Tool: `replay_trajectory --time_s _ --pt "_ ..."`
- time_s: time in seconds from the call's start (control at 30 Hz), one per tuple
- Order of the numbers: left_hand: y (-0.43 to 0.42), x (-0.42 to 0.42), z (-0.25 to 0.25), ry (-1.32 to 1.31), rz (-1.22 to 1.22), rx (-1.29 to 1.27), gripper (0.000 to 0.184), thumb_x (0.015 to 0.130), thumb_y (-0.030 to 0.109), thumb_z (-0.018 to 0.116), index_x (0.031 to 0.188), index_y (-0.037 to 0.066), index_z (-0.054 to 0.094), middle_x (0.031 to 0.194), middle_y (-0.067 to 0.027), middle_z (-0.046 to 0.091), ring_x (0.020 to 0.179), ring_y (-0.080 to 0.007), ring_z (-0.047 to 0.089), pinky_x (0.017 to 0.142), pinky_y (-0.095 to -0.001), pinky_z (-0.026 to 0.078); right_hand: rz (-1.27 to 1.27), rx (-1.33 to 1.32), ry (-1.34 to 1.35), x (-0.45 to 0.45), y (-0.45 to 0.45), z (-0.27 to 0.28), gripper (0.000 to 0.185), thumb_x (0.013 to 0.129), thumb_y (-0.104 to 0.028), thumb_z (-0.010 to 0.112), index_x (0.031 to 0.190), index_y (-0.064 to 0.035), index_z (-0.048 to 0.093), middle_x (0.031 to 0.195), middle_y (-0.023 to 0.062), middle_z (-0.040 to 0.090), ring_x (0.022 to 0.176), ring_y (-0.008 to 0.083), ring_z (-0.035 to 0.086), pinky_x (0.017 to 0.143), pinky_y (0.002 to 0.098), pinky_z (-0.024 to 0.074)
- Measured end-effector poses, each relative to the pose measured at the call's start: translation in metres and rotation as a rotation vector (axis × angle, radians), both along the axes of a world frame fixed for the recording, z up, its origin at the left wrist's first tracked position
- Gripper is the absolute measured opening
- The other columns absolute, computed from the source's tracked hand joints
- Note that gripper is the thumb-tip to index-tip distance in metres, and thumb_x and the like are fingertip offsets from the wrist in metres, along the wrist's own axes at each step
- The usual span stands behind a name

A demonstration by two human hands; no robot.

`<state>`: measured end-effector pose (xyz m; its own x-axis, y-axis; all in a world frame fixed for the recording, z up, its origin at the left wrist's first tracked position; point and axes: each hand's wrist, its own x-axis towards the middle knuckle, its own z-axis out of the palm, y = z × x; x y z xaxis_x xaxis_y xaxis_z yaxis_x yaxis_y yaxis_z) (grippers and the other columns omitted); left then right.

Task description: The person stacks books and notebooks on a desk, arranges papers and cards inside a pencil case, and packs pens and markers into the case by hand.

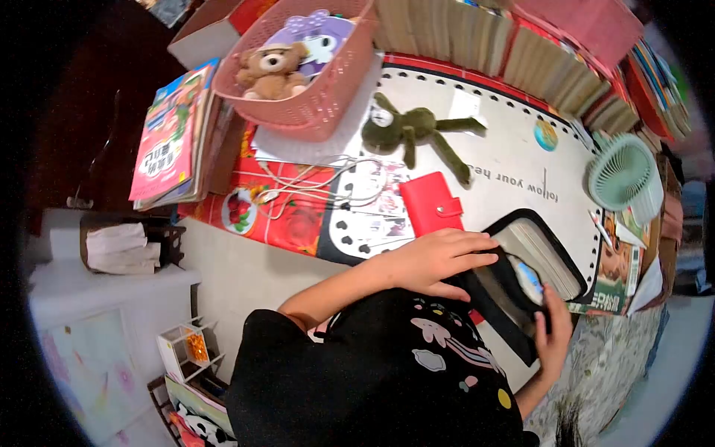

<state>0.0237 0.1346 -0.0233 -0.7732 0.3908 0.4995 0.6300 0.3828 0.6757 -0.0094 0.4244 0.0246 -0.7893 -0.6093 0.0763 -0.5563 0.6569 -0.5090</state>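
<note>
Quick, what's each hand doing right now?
Left hand: open, at the case.
Right hand: fingers curled at the case's edge; grip can't be told.

Left hand point(447, 261) and right hand point(553, 328) at open black case point(506, 307).

Beyond the left hand point(443, 261), we read "follow your hea" upside down on the white mat point(521, 153), its end meeting a green toy point(421, 127). Well left of that hand, Chinese characters on a pink book point(167, 141) are too blurred for us.
</note>
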Motion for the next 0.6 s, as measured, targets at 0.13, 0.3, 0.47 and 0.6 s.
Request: replay_trajectory --time_s 0.13,0.3,0.47,0.6 --pt "-0.029 0.019 0.002 0.029 0.212 -0.121 0.054 0.066 0.034 0.067 0.108 0.005 0.049 0.112 -0.0108 0.049 0.108 -0.0283 0.045 0.088 -0.0391 0.036 -0.068 -0.037 -0.046 -0.024 -0.005 0.012 0.036 0.077 0.001 0.048 0.113 -0.0028 0.048 0.111 0.0138 0.052 0.103 0.0278 0.048 0.088 0.0323 0.0352" --pt "-0.088 0.057 -0.002 0.023 0.702 -0.244 0.043 0.063 0.025 0.068 0.099 0.006 0.054 0.103 -0.0085 0.054 0.104 -0.0275 0.047 0.085 -0.0381 0.038 -0.041 -0.007 -0.065 -0.032 -0.010 0.017 0.036 0.078 -0.004 0.048 0.114 -0.0032 0.047 0.115 0.0140 0.049 0.106 0.0277 0.047 0.089 0.0320 0.0348" --pt "-0.119 0.074 -0.006 0.045 0.969 -0.182 0.037 0.063 0.021 0.069 0.094 0.005 0.057 0.100 -0.0082 0.055 0.102 -0.0258 0.049 0.084 -0.0374 0.038 -0.042 0.009 -0.139 -0.022 -0.016 0.022 0.042 0.076 -0.009 0.054 0.116 -0.0028 0.045 0.118 0.0159 0.046 0.111 0.0294 0.043 0.091 0.0343 0.0350" --pt "-0.130 0.069 0.001 0.084 0.995 -0.335 0.036 0.061 0.017 0.070 0.092 0.005 0.057 0.095 -0.0090 0.057 0.100 -0.0271 0.051 0.083 -0.0374 0.040 -0.044 0.018 -0.083 -0.018 -0.013 0.018 0.044 0.074 -0.010 0.057 0.116 -0.0023 0.045 0.118 0.0164 0.046 0.110 0.0300 0.043 0.090 0.0342 0.0353"
